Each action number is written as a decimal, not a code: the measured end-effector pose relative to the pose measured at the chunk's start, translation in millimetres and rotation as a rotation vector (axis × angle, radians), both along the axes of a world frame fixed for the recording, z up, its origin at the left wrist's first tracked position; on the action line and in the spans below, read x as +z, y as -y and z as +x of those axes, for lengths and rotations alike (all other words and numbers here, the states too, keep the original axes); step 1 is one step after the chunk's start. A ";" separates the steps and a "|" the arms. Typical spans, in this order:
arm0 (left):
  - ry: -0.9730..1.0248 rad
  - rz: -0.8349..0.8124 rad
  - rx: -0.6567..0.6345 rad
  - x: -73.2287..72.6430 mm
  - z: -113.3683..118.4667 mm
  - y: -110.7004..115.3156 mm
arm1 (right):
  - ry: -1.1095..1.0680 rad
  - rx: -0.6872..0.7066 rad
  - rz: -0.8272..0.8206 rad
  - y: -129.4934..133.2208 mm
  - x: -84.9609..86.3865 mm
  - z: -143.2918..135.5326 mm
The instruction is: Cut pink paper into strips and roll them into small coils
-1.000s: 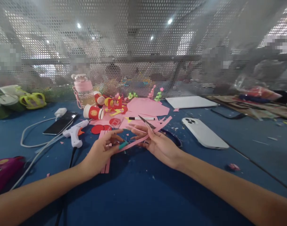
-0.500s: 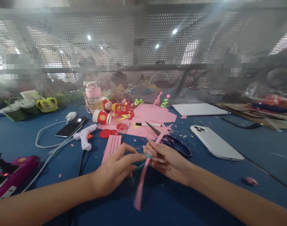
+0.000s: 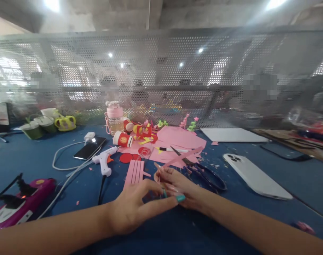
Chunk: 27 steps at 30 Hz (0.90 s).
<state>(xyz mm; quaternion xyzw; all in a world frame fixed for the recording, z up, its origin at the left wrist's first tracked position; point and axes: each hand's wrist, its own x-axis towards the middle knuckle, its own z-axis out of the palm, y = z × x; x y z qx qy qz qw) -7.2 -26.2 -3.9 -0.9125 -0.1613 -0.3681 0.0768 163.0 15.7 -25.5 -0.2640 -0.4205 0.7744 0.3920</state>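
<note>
My right hand (image 3: 178, 184) pinches a narrow pink paper strip (image 3: 184, 157), which points up and to the right over the scissors. My left hand (image 3: 142, 205) is beside it, thumb and fingers reaching to the right hand's fingertips; whether it grips the strip there is hidden. Left of the hands lies a pink sheet with dark lines (image 3: 134, 172). Dark blue-handled scissors (image 3: 210, 178) rest just beyond my right hand. A pen (image 3: 173, 149) and pink paper (image 3: 181, 137) lie further back.
At the left are a glue gun (image 3: 105, 161), a black phone (image 3: 89, 148) and a purple power strip (image 3: 31, 198). A bottle (image 3: 115, 118) and a red-white cup (image 3: 122, 139) stand behind. On the right lie a white phone (image 3: 257, 176) and a white sheet (image 3: 232, 135).
The strip hung down below my hands and now points up to the right. My left thumb has moved across toward the right hand. The view has tilted up.
</note>
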 end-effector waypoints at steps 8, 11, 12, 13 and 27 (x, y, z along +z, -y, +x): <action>-0.222 -0.138 -0.238 16.2 4.2 -5.2 | -0.078 0.013 -0.104 7.7 4.7 2.4; -0.137 -0.340 -0.305 9.8 -1.8 -8.7 | -0.075 0.010 -0.116 11.6 15.0 2.2; -0.128 -0.379 -0.308 7.0 -3.8 -9.4 | -0.080 -0.011 -0.128 12.1 17.7 2.0; -0.113 -0.408 -0.309 4.6 -5.3 -9.9 | -0.090 -0.038 -0.145 12.1 19.8 2.1; 0.749 -1.404 0.034 12.6 14.6 -27.5 | -0.109 -0.363 -0.175 -1.6 11.7 17.8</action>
